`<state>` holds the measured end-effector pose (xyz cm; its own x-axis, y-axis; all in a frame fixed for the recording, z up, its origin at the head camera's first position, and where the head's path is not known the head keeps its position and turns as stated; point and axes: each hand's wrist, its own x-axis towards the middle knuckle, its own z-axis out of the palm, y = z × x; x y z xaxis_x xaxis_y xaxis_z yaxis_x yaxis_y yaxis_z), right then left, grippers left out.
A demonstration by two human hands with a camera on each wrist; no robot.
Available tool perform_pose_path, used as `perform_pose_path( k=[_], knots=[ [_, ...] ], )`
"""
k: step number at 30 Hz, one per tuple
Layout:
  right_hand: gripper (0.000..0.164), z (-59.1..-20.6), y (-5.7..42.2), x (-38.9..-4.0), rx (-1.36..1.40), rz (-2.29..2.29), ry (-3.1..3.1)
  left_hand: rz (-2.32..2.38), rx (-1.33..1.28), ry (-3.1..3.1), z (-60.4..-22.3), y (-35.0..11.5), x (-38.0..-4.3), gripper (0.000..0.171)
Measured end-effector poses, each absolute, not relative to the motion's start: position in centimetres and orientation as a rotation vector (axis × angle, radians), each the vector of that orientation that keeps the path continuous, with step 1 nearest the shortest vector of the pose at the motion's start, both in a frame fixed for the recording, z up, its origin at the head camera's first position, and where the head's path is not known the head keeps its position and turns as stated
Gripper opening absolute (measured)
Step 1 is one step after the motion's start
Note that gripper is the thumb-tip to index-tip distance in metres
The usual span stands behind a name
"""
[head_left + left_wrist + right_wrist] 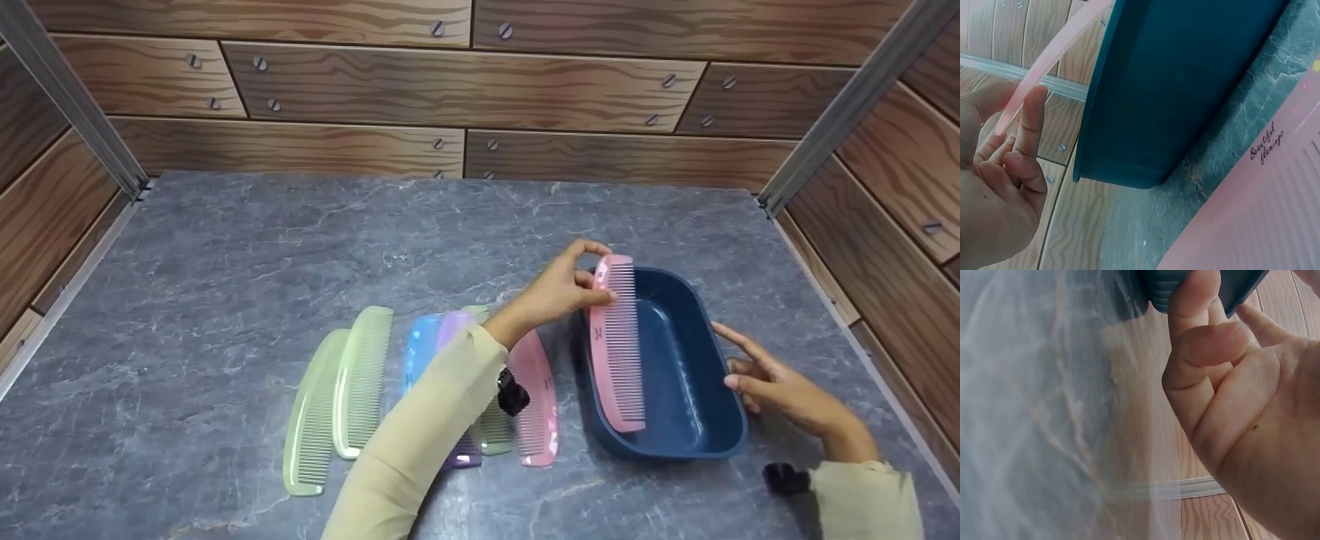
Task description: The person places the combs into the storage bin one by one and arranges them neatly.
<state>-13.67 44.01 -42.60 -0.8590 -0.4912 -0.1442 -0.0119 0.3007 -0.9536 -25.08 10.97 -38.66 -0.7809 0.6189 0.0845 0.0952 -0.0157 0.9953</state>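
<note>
My left hand (559, 289) pinches a pink comb (615, 345) near its far end, thumb on one face and fingers behind. The comb hangs slanted over the left rim of a dark blue tub (720, 409); in the left wrist view its pink edge (1036, 73) shows between thumb and fingers. Against the tub's right outer wall, the right hand (787, 394) rests its fingertips, index finger extended and thumb at the rim. In the right wrist view some fingers (1190, 365) are bent loosely beside the tub's corner. The inside of the tub shows bare blue where visible.
Left of the tub lie a second pink comb (538, 405), a blue comb (424, 341), a purple comb (454, 324) and several green combs (364, 382), partly hidden by the left sleeve (420, 442). Wood-patterned panels (360, 82) enclose the grey marbled table (225, 247).
</note>
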Motion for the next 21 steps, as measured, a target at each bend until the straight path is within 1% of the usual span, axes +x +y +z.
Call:
perform_pose_path(
  k=[5,12,21],
  knots=[
    [0.071,-42.59,43.96,-13.64,-0.425,-1.553,2.195,1.842,0.758,1.9,-38.68,11.11,-24.99,0.051],
    [0.07,-42.69,44.05,-13.72,-0.504,-1.603,2.143,1.787,0.763,1.931,-38.65,11.46,-24.85,0.051],
    [0.07,-42.64,44.21,-13.72,-0.511,-1.621,2.104,1.675,0.78,2.003,-38.73,11.39,-25.01,0.051]
  ],
)
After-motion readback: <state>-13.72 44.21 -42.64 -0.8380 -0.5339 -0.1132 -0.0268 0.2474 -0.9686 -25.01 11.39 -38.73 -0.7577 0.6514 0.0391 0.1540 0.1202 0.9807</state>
